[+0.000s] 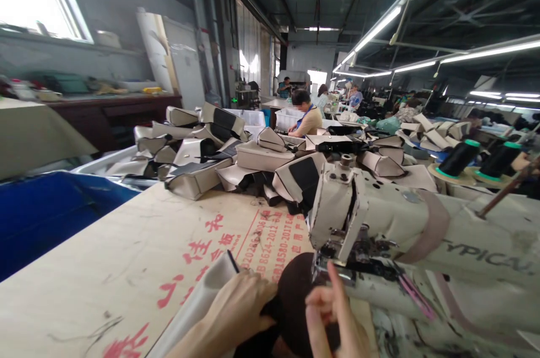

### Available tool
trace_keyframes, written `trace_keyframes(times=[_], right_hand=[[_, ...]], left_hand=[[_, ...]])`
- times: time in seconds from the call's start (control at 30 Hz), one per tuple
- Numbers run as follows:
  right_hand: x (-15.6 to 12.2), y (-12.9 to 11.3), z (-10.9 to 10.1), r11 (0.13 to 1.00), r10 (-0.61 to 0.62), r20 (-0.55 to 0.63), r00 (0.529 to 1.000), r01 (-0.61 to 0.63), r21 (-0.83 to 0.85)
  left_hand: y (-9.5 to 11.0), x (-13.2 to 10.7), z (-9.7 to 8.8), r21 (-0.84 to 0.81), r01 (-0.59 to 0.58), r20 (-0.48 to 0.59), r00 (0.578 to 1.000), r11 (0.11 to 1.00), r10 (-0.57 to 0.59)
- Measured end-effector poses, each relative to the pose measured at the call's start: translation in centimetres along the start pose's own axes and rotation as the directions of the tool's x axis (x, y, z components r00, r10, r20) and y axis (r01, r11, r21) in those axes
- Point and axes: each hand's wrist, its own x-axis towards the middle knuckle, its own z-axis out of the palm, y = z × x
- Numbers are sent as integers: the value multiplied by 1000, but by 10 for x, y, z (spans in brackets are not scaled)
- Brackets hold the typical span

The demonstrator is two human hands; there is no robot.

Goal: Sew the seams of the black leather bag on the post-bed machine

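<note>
My left hand (240, 307) is closed on a beige-and-black sewn piece (198, 296), which looks like an unfinished bag. Its beige side lies under my wrist and its black part runs below my fingers. My right hand (335, 316) is just in front of the sewing machine's (379, 228) needle area. Its index finger points up near the presser foot and the thumb stands apart, with nothing seen in its grasp. Between my hands is a dark brown rounded piece (293, 296). I cannot tell whether the sewn piece reaches under the foot.
A heap of beige-and-black bag pieces (261, 158) covers the far side of the wooden table (139, 251). Black thread cones (458, 160) stand behind the machine. Pink-handled snips (415, 293) rest against it. Blue sheeting (54, 211) hangs left. A co-worker (310, 119) sits beyond.
</note>
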Motion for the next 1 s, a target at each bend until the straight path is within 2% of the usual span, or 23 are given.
trace_keyframes(times=[0.07, 0.13, 0.2, 0.23, 0.3, 0.37, 0.4, 0.47, 0.53, 0.57, 0.63, 0.7, 0.77, 0.8, 0.83, 0.87, 0.93, 1.0], right_hand=[[10, -9, 26, 971, 135, -26, 991, -127, 205], [16, -13, 44, 913, 257, -98, 961, -209, 351], [20, -6, 50, 929, 246, -140, 959, -193, 315], [21, 2, 48, 957, 180, -120, 976, -146, 249], [22, 24, 33, 995, -10, 25, 1000, 8, 97], [22, 47, 9, 989, -145, 157, 977, 141, 38], [20, 56, -3, 986, -166, 157, 974, 162, 34], [11, 64, -19, 989, -145, 31, 989, 144, 33], [-6, 58, -19, 994, -107, -75, 991, 109, 20], [-16, 52, -13, 994, -113, -61, 992, 113, -1], [-30, 36, 7, 980, -180, 137, 974, 189, -58], [-31, 23, 24, 944, -266, 367, 892, 319, -91], [-18, 19, 29, 925, -294, 499, 815, 375, -68], [-8, 20, 27, 927, -297, 516, 803, 372, -45], [3, 23, 23, 935, -298, 497, 815, 355, -22], [14, 26, 20, 942, -298, 441, 846, 334, -4], [30, 32, 17, 958, -274, 226, 935, 285, -20], [39, 34, 23, 977, -200, -34, 979, 197, -85]], left_hand=[[-5, -7, -1, 9, 30, -52, 998, 999, -30], [-9, -9, -1, 11, 47, -77, 996, 999, -46], [-9, -3, 2, 9, 35, -59, 998, 999, -34], [-8, 2, 4, 8, 31, -44, 999, 999, -30], [-4, 12, 8, 4, 34, -9, 999, 999, -34], [-3, 16, 9, -6, 33, 24, 999, 999, -33], [-5, 15, 9, -11, 30, 32, 999, 999, -30], [-13, 1, 6, -26, 29, 30, 999, 999, -28], [-23, -22, 1, -49, 68, 34, 997, 996, -66], [-26, -35, -2, -59, 113, 46, 993, 992, -110], [-26, -57, -10, -72, 179, 82, 982, 981, -173], [-18, -69, -20, -72, 163, 111, 982, 984, -155], [-7, -68, -35, -72, 99, 93, 991, 992, -92], [-2, -63, -46, -65, 70, 59, 996, 995, -66], [3, -55, -58, -50, 45, 8, 999, 998, -44], [7, -45, -72, -27, 23, -56, 998, 999, -25], [13, -22, -100, 42, -24, -172, 985, 999, 31], [16, 1, -123, 91, -54, -252, 965, 994, 76]])
